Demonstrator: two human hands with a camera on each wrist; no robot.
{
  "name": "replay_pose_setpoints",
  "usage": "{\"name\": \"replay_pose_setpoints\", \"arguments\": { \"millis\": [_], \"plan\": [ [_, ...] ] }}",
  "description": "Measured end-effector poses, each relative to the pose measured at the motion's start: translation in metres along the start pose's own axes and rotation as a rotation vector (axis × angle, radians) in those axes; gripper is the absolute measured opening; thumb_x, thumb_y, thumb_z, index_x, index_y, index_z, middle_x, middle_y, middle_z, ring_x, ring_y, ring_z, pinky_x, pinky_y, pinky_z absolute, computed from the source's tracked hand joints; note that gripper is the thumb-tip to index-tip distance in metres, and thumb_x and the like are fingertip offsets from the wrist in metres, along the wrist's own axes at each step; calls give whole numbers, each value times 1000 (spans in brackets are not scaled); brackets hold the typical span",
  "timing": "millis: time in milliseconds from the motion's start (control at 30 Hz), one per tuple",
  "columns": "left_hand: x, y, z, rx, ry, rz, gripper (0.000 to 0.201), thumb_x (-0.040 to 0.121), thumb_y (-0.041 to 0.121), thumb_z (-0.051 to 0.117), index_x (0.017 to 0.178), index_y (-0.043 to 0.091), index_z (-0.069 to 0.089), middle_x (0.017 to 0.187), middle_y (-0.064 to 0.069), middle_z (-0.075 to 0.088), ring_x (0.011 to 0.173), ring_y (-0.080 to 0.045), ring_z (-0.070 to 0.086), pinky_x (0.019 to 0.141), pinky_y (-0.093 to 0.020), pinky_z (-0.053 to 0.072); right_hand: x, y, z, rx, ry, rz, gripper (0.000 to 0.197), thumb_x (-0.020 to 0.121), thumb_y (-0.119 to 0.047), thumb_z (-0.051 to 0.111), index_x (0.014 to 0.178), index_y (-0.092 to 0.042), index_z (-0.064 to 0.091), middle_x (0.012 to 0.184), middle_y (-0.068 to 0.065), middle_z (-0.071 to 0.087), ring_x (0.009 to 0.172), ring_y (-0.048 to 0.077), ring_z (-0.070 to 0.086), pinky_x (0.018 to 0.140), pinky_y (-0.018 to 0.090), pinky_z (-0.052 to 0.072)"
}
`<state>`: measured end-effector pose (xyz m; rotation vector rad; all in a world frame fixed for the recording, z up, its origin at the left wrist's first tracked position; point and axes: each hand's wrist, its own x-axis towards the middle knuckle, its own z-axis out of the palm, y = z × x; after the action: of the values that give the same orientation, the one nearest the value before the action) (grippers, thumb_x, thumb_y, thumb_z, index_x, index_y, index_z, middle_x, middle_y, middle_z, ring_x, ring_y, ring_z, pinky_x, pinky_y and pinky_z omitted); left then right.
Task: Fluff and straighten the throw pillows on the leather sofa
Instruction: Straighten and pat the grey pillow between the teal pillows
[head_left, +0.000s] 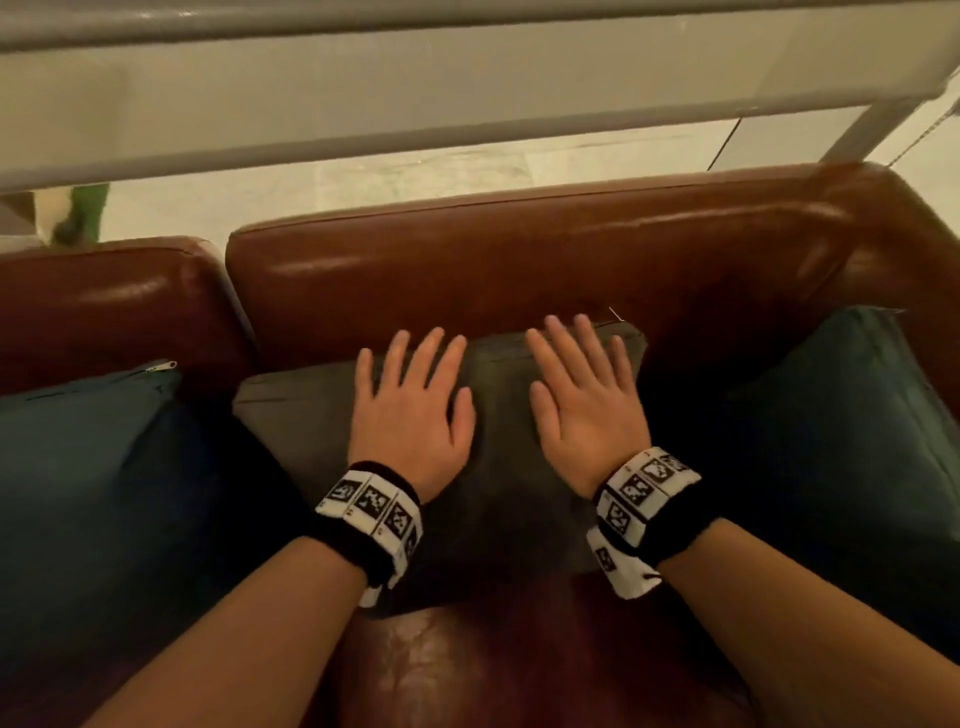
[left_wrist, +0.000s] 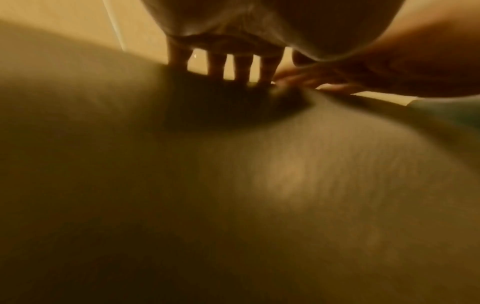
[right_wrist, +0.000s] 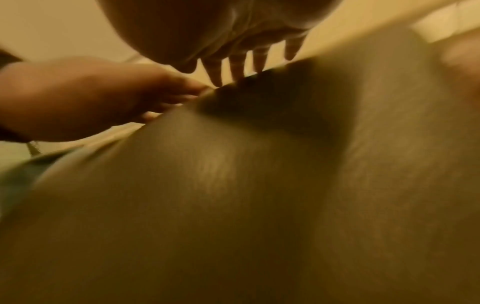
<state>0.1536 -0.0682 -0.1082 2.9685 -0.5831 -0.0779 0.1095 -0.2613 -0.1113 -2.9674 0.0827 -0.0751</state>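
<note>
Resting flat, fingers spread wide, left hand (head_left: 410, 415) and right hand (head_left: 584, 410) side by side on the grey pillow (head_left: 291, 410), teal pillows (head_left: 88, 467) flanking them.

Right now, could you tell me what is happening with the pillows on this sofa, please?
A person is working on the grey-green pillow in the middle of the brown leather sofa. The left hand and the right hand lie flat on its face, side by side, fingers straight and spread, as if patting or smoothing it. The pillow leans against the backrest. A dark teal pillow sits to its left and another teal pillow to its right, neither touched.
</note>
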Motion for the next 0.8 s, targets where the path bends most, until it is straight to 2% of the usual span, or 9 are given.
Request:
{"name": "replay_pose_setpoints", "arguments": {
  "millis": [100,233,333,400,467,533,633,733,800],
  "plan": [
    [7,1,11,36,-93,65,62,96,54,11,154,33,22,160,4,28,148,-25,24,119,-53,16,7,-8,13,-50,-111,-201,56,101,-48,15,155,-34,13,163,-8,13,151,16,4,121,46,2],
    [3,-46,15,109,-97,-22,62,96,58,9,154,37,18,158,0,33,145,-30,28,117,-57,17,-5,75,17,-143,-134,118,56,99,-52,6,153,-40,-3,163,-15,0,150,15,-9,120,50,-1],
    [3,-23,3,93,3,-57,63,96,53,16,154,29,23,160,-3,29,149,-34,18,118,-60,7,-19,65,7,-7,25,284,60,100,-47,13,155,-29,-2,163,-7,-8,148,20,-17,121,48,-2],
    [-4,9,7,68,49,42,63,96,47,26,154,24,27,161,-3,25,150,-34,15,120,-58,3,-26,21,10,58,151,103,62,99,-40,26,155,-23,7,162,-2,-3,150,23,-9,121,46,1],
    [-17,23,22,76,9,184,62,96,47,28,154,24,27,163,-1,21,150,-32,15,120,-58,7,-42,-9,32,62,147,-121,62,99,-39,34,155,-24,12,162,-1,3,151,24,-1,121,48,6],
    [-27,8,35,119,-33,197,63,96,50,27,155,29,24,163,-1,18,150,-32,17,120,-57,11,-64,4,60,45,92,-147,62,100,-42,36,155,-25,13,162,2,7,151,26,5,121,48,11],
    [-29,-14,35,155,-40,168,64,95,51,29,155,31,20,163,-4,21,149,-33,20,119,-58,11,-102,55,98,54,7,67,67,99,-47,28,155,-21,1,162,4,3,150,25,7,118,50,17],
    [-23,0,23,87,-49,80,64,93,51,30,154,31,21,162,-5,23,149,-33,16,117,-63,8,-142,73,107,279,-19,550,71,96,-49,17,154,-12,0,159,0,-12,150,28,6,118,49,21],
    [-15,23,20,28,-13,73,65,93,54,30,153,31,20,162,-6,19,150,-34,10,117,-63,3,-141,54,104,460,48,532,73,96,-49,17,155,-10,1,159,-4,-10,150,21,4,121,40,16]
  ]
}}
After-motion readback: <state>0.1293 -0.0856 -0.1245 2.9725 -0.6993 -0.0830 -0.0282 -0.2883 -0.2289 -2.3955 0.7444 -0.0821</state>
